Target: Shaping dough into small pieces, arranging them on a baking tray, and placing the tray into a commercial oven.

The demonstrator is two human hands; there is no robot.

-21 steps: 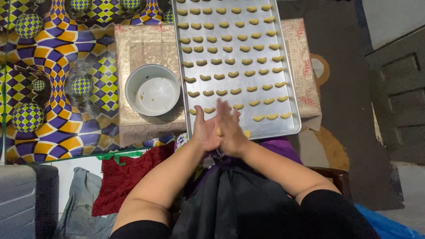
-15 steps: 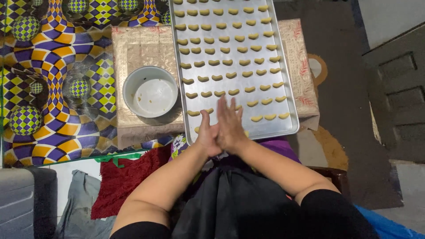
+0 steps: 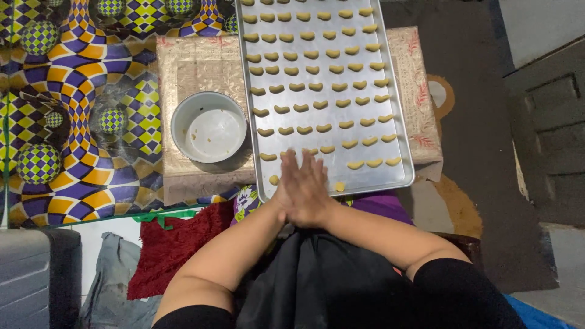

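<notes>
I see my left hand and right hand pressed palm to palm over the near edge of the baking tray, whether anything sits between them I cannot tell, bare metal near right, empty bowl left.

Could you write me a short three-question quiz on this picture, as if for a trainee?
1. True or false: the left hand and right hand are pressed together, palm to palm.
2. Where is the bowl? A on the baking tray; B to its left; C on the floor.
3. What lies in rows on the tray?

Key: 1 true; 2 B; 3 small curved dough pieces.
</notes>
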